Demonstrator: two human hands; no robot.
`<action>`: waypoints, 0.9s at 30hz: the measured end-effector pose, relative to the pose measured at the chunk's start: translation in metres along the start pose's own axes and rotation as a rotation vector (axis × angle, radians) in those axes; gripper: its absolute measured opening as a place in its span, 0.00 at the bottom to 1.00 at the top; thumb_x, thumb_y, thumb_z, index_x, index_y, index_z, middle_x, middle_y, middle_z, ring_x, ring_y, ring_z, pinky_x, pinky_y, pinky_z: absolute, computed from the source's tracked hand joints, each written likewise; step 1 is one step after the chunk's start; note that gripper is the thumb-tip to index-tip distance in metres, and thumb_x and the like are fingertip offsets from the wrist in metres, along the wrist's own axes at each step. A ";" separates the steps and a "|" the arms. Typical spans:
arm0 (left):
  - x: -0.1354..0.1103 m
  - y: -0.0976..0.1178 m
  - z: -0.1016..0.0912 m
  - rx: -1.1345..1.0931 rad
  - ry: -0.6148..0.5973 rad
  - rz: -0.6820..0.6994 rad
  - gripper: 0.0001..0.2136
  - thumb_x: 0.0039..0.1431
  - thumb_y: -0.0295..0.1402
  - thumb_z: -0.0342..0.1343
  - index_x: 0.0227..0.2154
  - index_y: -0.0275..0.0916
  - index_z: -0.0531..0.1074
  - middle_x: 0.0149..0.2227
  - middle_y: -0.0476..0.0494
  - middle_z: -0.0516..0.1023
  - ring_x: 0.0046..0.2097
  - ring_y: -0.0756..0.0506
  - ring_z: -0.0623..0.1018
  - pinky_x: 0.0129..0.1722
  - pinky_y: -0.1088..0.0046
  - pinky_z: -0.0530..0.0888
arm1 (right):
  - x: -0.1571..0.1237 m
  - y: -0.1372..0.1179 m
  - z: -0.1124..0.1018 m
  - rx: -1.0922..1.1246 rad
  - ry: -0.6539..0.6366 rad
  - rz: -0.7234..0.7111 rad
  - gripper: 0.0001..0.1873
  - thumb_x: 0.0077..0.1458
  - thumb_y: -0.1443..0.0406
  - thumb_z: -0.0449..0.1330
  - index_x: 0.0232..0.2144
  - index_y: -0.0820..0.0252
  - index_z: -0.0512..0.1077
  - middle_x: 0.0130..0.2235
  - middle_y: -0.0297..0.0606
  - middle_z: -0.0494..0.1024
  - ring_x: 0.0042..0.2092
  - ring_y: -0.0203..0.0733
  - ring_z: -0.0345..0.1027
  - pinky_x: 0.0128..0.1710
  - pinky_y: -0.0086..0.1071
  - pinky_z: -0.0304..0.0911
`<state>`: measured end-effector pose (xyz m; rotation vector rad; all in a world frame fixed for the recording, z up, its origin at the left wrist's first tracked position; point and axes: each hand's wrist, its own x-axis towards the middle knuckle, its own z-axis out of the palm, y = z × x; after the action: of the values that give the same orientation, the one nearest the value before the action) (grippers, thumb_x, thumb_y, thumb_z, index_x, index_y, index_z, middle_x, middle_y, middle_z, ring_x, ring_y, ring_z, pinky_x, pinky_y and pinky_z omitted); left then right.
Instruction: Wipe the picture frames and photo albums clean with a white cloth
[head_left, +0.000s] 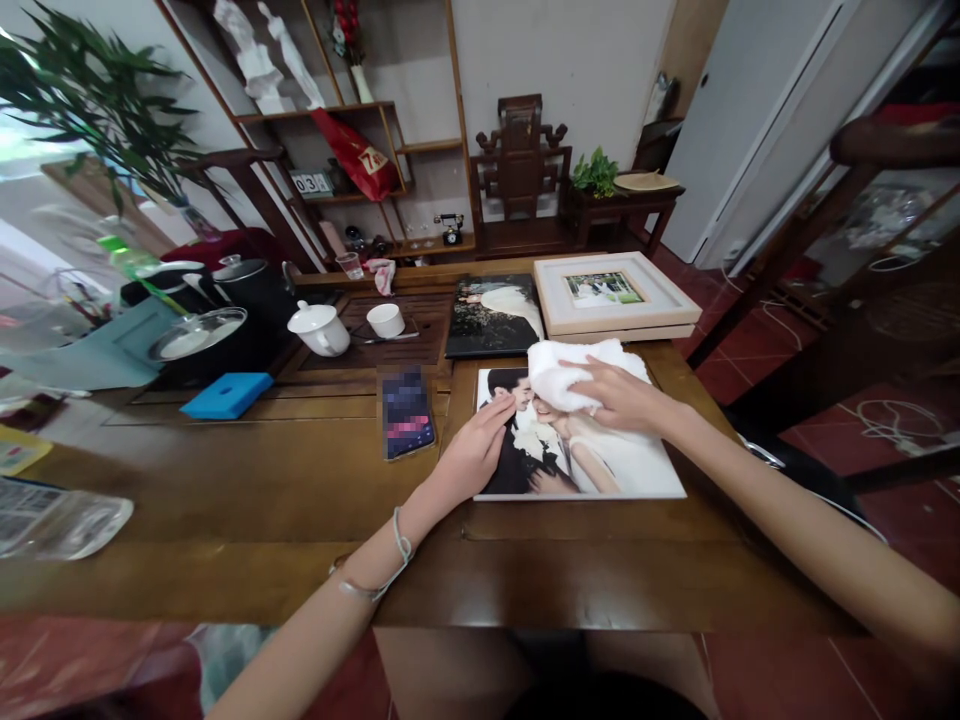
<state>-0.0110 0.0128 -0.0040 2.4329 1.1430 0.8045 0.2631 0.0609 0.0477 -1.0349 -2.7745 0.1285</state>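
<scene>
A large wedding photo print lies flat on the wooden table in front of me. My left hand rests open on its left edge, fingers flat, holding it down. My right hand presses a white cloth onto the upper part of the print, fingers curled over the cloth. A phone lies just left of the print.
Behind the print lie a dark photo print and a white framed picture on a stack. A tea tray with a white teapot and cup stands at the left, beside a blue box and kettles. A plastic bottle lies far left.
</scene>
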 end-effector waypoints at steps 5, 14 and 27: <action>-0.001 -0.003 0.002 -0.010 0.010 0.007 0.20 0.68 0.26 0.41 0.60 0.34 0.66 0.64 0.34 0.66 0.66 0.41 0.63 0.67 0.54 0.62 | -0.050 -0.052 0.001 0.098 -0.090 -0.165 0.20 0.42 0.74 0.56 0.39 0.58 0.78 0.64 0.46 0.64 0.69 0.54 0.46 0.66 0.60 0.41; 0.000 -0.001 0.000 -0.019 -0.011 0.011 0.20 0.69 0.27 0.41 0.61 0.36 0.65 0.65 0.36 0.64 0.68 0.41 0.61 0.67 0.54 0.60 | -0.076 -0.063 -0.004 0.201 -0.097 -0.217 0.19 0.40 0.74 0.56 0.35 0.56 0.78 0.66 0.40 0.62 0.68 0.53 0.49 0.67 0.57 0.39; -0.002 -0.003 0.002 -0.008 0.017 0.021 0.20 0.69 0.27 0.41 0.61 0.36 0.64 0.64 0.36 0.64 0.67 0.42 0.61 0.67 0.53 0.61 | -0.019 0.033 0.005 0.088 0.051 0.206 0.18 0.56 0.67 0.52 0.46 0.55 0.75 0.54 0.43 0.76 0.58 0.57 0.65 0.55 0.54 0.61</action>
<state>-0.0123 0.0133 -0.0080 2.4394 1.1200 0.8360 0.2975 0.0729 0.0351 -1.2801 -2.5855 0.2449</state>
